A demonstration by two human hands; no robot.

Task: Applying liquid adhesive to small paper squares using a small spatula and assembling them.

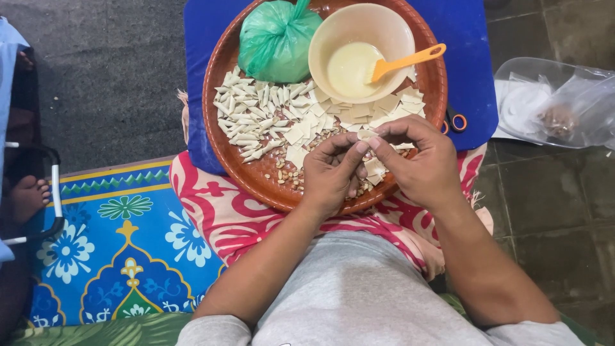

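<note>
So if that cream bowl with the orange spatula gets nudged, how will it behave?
The cream bowl would probably slide rather than tip: it looks wide and low. The pale liquid inside may slosh. The orange spatula leans over the rim, so it could swing or lever out.

My bare forearms angle in from both sides and meet in front of me. My left hand (332,172) curls, thumb and forefinger pinched. My right hand (419,157) arches over, fingertips (373,142) pressed against the left's, knuckles up, wrists slightly bent.
</note>
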